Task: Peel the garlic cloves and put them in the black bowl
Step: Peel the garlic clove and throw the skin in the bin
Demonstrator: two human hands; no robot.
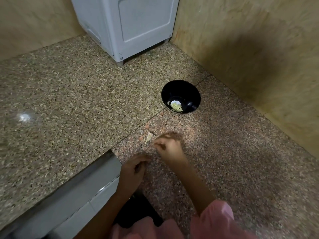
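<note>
Writing: no brand, label or readable text shows; the white appliance (131, 23) at the back has only two tiny marks near its lower front corner, too small to read.
Black bowl: the black bowl (180, 96) stands upright on the tabletop (69, 94), beyond the hands and toward the right wall, well apart from them. It is glossy and dark inside.
Garlic in bowl: pale yellow-green peeled garlic (176, 106) lies at the bottom of the bowl, beside a bright white spot that seems to be a reflection.
Garlic on tabletop: a small pale piece of garlic (149, 136), cream coloured and long in shape, lies on the stone just to the left of the right hand. I cannot tell if it is a clove or only skin.
Right hand: the right hand (170, 146) is low over the tabletop and blurred, fingers curled and pointing left. The grip looks pinched, but whether it holds something I cannot tell.
Left hand: the left hand (133, 167) is at the tabletop edge, fingers bent inward. The grip is half closed; what is inside cannot be seen.
Tabletop: speckled granite, with a seam running diagonally between the bowl and the hands.
Clothing: pink sleeves (217, 219) show at the bottom.
</note>
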